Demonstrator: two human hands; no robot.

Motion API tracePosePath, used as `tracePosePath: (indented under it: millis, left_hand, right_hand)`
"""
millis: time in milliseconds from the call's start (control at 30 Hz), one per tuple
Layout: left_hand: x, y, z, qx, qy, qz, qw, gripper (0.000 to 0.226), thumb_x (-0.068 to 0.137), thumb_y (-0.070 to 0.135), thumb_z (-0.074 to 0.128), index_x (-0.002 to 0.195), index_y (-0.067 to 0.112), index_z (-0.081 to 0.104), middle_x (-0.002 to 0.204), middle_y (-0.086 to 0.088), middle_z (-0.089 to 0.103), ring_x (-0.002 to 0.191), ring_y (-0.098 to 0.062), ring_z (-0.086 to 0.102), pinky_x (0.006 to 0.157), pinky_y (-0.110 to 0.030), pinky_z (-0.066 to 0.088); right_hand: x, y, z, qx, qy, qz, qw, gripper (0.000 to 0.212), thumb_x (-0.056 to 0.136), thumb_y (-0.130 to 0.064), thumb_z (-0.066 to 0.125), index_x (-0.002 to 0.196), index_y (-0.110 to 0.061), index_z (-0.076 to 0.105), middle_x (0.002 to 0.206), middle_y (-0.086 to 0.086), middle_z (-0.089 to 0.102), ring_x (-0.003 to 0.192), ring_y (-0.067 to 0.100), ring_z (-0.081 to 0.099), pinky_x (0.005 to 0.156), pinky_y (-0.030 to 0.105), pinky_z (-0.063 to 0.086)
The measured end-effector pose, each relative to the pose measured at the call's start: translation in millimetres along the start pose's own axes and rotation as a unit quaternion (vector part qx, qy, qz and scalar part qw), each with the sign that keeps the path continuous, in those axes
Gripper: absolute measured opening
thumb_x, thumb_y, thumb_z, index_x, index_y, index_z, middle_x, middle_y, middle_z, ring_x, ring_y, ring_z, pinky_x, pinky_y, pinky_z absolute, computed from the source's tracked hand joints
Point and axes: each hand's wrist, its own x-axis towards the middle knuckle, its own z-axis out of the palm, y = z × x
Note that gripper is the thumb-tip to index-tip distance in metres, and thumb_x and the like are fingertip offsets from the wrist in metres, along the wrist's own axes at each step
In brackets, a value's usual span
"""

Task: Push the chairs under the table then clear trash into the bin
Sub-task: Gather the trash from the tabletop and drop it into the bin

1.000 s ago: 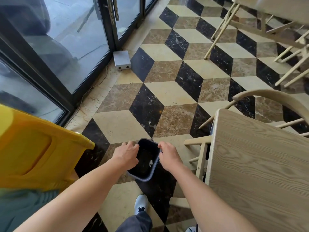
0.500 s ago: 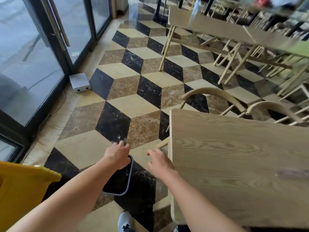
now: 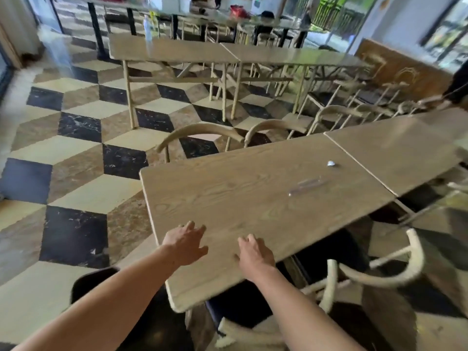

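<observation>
Over the near end of the wooden table [image 3: 253, 193], our left hand [image 3: 186, 245] and right hand [image 3: 255, 254] hover with fingers spread, both empty and gripping nothing. At seven o'clock from the left hand, the dark bin [image 3: 88, 282] stands on the floor, partly hidden behind our forearm. At two o'clock from the right hand, well apart from it, a clear plastic wrapper [image 3: 307, 186] lies on the tabletop, and beyond it, at the same bearing, a small crumpled scrap [image 3: 331, 163]. We judge the clearing not yet begun. Of the chairs, the two at twelve o'clock [image 3: 200, 131] sit close against the far edge; the one at four o'clock [image 3: 395, 264] appears pulled out and angled, so pushing looks unfinished. No brand, label or writing can be read; much of the frame is blurred.
</observation>
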Motion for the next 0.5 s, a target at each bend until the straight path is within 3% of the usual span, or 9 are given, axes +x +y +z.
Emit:
tracePosePath:
  millis: [133,300,500]
  left_hand:
    - [9.0,103.0,13.2,0.036,-0.019,0.018,0.999,0.054,0.099,0.059,0.045,0.14,0.024,0.039,0.133,-0.006,0.048,0.122,-0.029,0.053,0.088,-0.041,0.05]
    - [17.6,262.8,35.4,0.087,-0.052,0.108,0.989,0.053,0.101,0.054,0.043,0.145,0.024,0.04,0.136,-0.006,0.046,0.122,-0.03,0.05,0.088,-0.041,0.049]
    - [14.6,449.8,35.2,0.105,-0.025,0.228,0.968,0.034,0.1,0.041,0.049,0.127,0.021,0.053,0.112,-0.005,0.055,0.098,-0.025,0.06,0.069,-0.035,0.047]
  right_hand:
    - [-51.4,100.1,8.0,0.027,0.0,0.027,0.999,0.039,0.1,-0.051,0.046,0.125,-0.022,0.049,0.136,0.007,0.044,0.126,0.034,0.044,0.099,0.046,0.044]
    - [-133.5,236.5,17.1,0.079,0.042,0.097,0.991,0.039,0.101,-0.051,0.044,0.121,-0.021,0.055,0.126,0.006,0.052,0.116,0.029,0.051,0.091,0.044,0.049]
    - [-199.6,366.8,18.8,0.098,0.063,0.206,0.972,0.038,0.103,-0.048,0.043,0.124,-0.02,0.058,0.121,0.006,0.058,0.112,0.027,0.058,0.088,0.04,0.052]
